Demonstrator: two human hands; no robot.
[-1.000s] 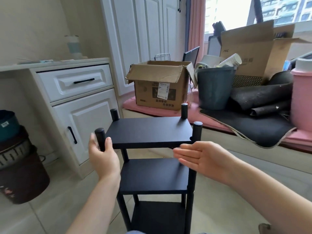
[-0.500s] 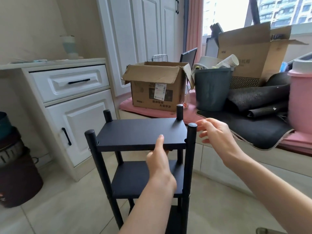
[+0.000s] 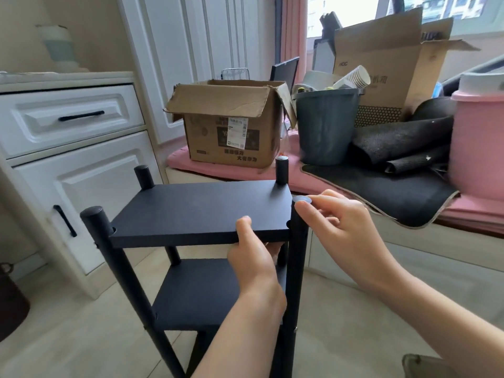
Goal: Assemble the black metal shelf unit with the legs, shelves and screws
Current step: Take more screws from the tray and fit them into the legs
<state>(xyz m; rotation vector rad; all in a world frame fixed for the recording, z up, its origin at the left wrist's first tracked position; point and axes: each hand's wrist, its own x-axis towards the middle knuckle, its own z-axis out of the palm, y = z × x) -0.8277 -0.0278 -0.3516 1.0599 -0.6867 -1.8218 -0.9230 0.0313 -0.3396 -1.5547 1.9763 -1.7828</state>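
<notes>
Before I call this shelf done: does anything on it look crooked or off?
The near-left leg slants outward instead of standing plumb, though the wide lens may exaggerate that. The top shelf looks level. The left hand grips its front edge; the right hand touches the near-right leg.

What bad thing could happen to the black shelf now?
The shelf unit might tip, since it is tall and narrow and only the left hand grips the top shelf's front edge. The right hand rests its fingertips on the near right leg's top; pushing there could tilt the unit.
</notes>
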